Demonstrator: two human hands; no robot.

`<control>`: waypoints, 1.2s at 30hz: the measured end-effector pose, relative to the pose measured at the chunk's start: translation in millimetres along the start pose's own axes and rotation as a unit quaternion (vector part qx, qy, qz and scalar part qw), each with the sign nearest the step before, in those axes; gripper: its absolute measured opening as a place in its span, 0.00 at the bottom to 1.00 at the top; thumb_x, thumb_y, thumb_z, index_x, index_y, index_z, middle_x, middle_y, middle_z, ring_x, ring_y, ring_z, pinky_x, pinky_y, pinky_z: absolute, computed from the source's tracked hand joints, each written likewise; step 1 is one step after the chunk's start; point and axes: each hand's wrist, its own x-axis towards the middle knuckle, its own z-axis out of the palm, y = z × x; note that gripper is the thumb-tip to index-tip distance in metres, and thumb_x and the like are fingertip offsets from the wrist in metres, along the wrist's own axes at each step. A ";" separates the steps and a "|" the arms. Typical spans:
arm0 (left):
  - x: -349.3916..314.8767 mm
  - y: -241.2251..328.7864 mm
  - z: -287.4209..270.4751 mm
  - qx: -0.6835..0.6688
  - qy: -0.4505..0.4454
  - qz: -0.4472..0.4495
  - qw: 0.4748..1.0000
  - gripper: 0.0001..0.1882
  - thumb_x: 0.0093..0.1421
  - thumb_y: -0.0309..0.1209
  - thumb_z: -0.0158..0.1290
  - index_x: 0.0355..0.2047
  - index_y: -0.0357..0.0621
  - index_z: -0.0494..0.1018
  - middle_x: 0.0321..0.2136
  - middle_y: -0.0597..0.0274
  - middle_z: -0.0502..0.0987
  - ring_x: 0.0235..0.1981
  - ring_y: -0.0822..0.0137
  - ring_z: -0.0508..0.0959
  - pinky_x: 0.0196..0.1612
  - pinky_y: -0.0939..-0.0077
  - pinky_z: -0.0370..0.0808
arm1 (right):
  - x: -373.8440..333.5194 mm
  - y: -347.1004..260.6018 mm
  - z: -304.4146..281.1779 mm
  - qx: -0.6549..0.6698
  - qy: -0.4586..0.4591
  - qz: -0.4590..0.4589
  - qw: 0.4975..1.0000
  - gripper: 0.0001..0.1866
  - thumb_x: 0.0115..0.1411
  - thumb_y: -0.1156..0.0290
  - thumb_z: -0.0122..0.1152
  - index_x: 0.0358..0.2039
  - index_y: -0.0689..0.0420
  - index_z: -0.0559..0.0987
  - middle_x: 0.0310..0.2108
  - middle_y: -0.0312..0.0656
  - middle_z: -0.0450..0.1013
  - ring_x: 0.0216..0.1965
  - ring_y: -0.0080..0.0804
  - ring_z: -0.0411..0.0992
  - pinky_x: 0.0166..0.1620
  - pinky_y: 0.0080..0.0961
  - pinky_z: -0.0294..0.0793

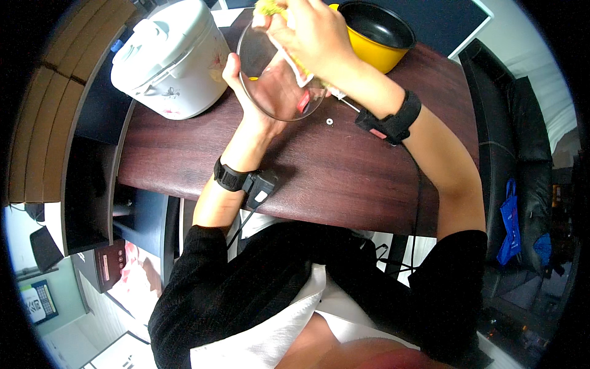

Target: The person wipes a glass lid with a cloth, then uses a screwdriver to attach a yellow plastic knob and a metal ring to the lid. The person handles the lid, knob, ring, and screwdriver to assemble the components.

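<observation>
A clear, round glass vessel (255, 50), seemingly a bowl, is tilted above the table in my left hand (270, 92), whose thumb is on its rim and whose palm shows through the glass. My right hand (316, 40) is closed over the vessel's far right side, fingers bent around a yellow-green and white piece (270, 7). That piece looks soft, but whether it is a cloth or a sponge I cannot make out. A small red patch (303, 101) shows at the vessel's lower right. Black straps with small boxes circle both wrists.
To the left stands a white rice cooker (178, 67) with a floral print. Behind my right hand is a yellow pot (378, 46) with a black inside. A tiny white ring (329, 122) lies on the dark wooden table (344, 178). A black sofa (498, 135) borders the right.
</observation>
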 end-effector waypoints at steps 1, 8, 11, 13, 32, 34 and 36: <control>3.8 0.2 3.1 -0.016 -0.030 0.010 0.999 0.66 0.40 0.81 0.37 0.67 0.42 0.46 0.64 0.54 0.56 0.61 0.54 0.61 0.56 0.52 0.63 | 2.8 2.1 -8.0 0.035 -0.013 0.012 0.999 0.07 0.54 0.74 0.54 0.35 0.56 0.73 0.31 0.44 0.71 0.33 0.46 0.74 0.35 0.37 0.75; 3.5 7.0 -5.8 -0.157 -0.092 0.002 0.983 0.63 0.41 0.80 0.35 0.66 0.42 0.52 0.64 0.52 0.55 0.59 0.52 0.61 0.51 0.39 0.62 | -27.4 31.3 -22.5 0.035 -0.025 0.000 0.999 0.09 0.53 0.72 0.56 0.36 0.56 0.73 0.33 0.44 0.71 0.33 0.48 0.73 0.36 0.38 0.74; 2.8 10.3 -6.3 -0.210 -0.075 -0.005 0.975 0.60 0.41 0.78 0.40 0.64 0.44 0.56 0.61 0.50 0.59 0.56 0.54 0.64 0.52 0.46 0.64 | -57.5 35.7 -20.3 0.014 -0.035 0.000 0.999 0.11 0.55 0.70 0.57 0.38 0.58 0.71 0.36 0.46 0.70 0.34 0.51 0.73 0.38 0.40 0.75; 3.8 12.5 -9.0 -0.229 -0.080 0.002 0.970 0.60 0.41 0.78 0.41 0.64 0.44 0.57 0.61 0.48 0.59 0.56 0.54 0.65 0.53 0.52 0.65 | -67.0 25.8 -21.5 0.012 -0.060 -0.025 0.998 0.12 0.53 0.70 0.59 0.38 0.58 0.71 0.37 0.45 0.71 0.37 0.48 0.74 0.38 0.39 0.76; 0.1 -15.7 -16.6 -0.228 -0.030 0.064 0.971 0.41 0.57 0.69 0.33 0.61 0.55 0.60 0.61 0.55 0.61 0.62 0.49 0.61 0.61 0.54 0.62 | -48.7 -36.5 6.9 -0.036 0.001 -0.164 0.986 0.15 0.46 0.64 0.65 0.33 0.55 0.75 0.35 0.41 0.71 0.35 0.36 0.74 0.35 0.30 0.76; 1.6 -26.1 -5.3 -0.157 0.133 0.068 0.976 0.36 0.60 0.66 0.31 0.58 0.58 0.62 0.59 0.60 0.64 0.62 0.56 0.63 0.61 0.59 0.64 | -34.4 -28.4 7.6 -0.055 0.018 -0.138 0.989 0.13 0.46 0.64 0.65 0.32 0.54 0.75 0.32 0.38 0.71 0.33 0.35 0.74 0.34 0.31 0.76; -1.3 -21.2 -6.9 -0.223 0.092 0.003 0.970 0.42 0.53 0.71 0.37 0.58 0.56 0.62 0.54 0.65 0.68 0.53 0.63 0.70 0.52 0.66 0.69 | -20.3 -15.4 10.0 -0.027 0.041 -0.134 0.990 0.13 0.50 0.65 0.64 0.34 0.56 0.74 0.32 0.41 0.71 0.33 0.40 0.74 0.34 0.32 0.75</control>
